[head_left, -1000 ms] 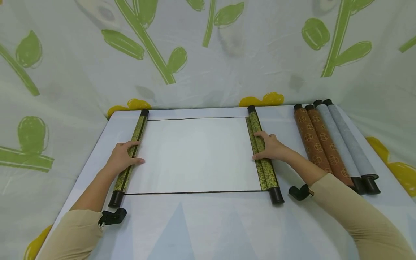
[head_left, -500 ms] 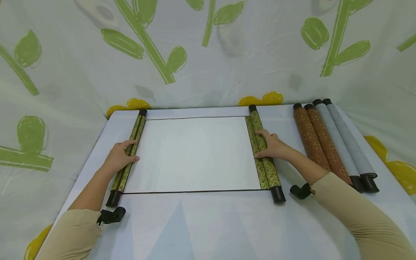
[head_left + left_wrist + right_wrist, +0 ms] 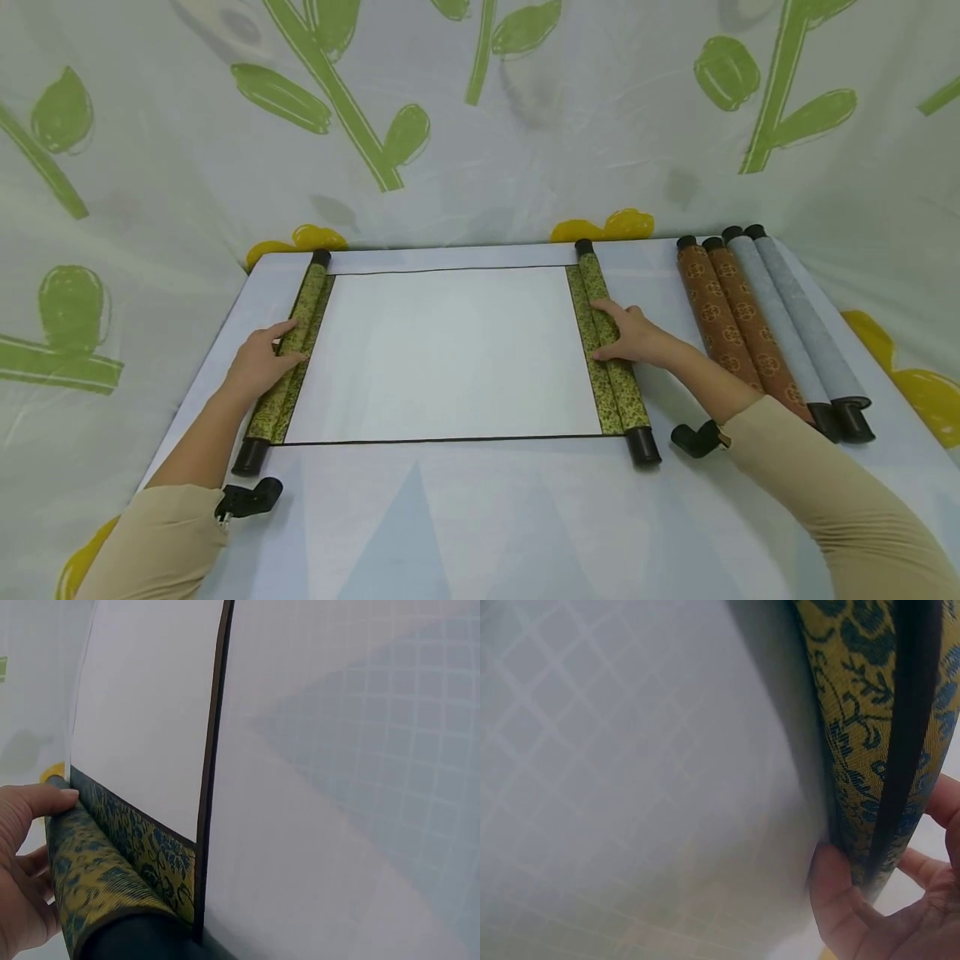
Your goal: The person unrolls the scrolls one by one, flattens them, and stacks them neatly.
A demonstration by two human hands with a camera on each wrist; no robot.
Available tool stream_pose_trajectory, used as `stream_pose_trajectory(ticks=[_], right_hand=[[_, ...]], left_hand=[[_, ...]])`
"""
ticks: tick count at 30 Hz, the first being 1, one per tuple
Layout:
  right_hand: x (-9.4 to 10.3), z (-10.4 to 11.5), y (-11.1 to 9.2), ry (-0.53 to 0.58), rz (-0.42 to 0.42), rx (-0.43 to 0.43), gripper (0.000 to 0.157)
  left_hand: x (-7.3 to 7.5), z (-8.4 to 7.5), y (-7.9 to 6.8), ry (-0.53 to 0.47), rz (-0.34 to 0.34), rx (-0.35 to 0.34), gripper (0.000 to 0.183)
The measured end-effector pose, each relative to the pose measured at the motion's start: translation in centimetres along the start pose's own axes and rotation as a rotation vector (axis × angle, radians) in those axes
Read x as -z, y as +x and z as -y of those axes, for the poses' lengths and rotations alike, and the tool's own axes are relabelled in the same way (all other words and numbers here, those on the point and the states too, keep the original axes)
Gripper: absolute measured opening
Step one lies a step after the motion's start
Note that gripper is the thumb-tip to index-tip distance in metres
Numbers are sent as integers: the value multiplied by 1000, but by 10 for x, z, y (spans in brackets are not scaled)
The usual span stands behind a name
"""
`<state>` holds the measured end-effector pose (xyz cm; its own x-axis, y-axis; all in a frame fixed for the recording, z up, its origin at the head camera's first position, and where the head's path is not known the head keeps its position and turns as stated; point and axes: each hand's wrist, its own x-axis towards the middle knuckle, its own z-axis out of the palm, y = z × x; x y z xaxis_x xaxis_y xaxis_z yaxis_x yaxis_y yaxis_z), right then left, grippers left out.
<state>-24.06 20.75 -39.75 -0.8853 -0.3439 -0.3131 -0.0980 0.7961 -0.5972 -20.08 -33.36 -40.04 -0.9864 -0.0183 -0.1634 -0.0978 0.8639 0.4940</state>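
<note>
An unrolled scroll lies on the table, its blank white sheet [image 3: 446, 354] stretched between two green-gold patterned rollers with black end caps. My left hand [image 3: 258, 362] grips the left roller [image 3: 300, 321] at about its middle. In the left wrist view the thumb of that hand [image 3: 26, 862] lies on top of the roll [image 3: 105, 877], beside the dark-edged sheet [image 3: 142, 712]. My right hand [image 3: 633, 335] holds the right roller [image 3: 618, 392] near its middle. In the right wrist view that hand [image 3: 885, 915] has thumb and fingers round the roll [image 3: 870, 712].
Two brown patterned scrolls [image 3: 720, 325] and two grey scrolls [image 3: 787, 321] lie rolled up side by side at the table's right. The pale table [image 3: 480, 517] stands against a curtain with green plant print [image 3: 480, 125]. Black wrist mounts [image 3: 247, 498] sit by both sleeves.
My left hand has drawn the left roller further left, and the white sheet shows wider. The right roller has shifted slightly right with my right hand on it.
</note>
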Motion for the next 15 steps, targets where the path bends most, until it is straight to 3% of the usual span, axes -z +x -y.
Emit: stream_pose_trajectory(ticks=[15], right_hand=[[3, -2, -2, 9, 9, -21, 87]], left_hand=[[4, 5, -1, 66, -2, 5, 63]])
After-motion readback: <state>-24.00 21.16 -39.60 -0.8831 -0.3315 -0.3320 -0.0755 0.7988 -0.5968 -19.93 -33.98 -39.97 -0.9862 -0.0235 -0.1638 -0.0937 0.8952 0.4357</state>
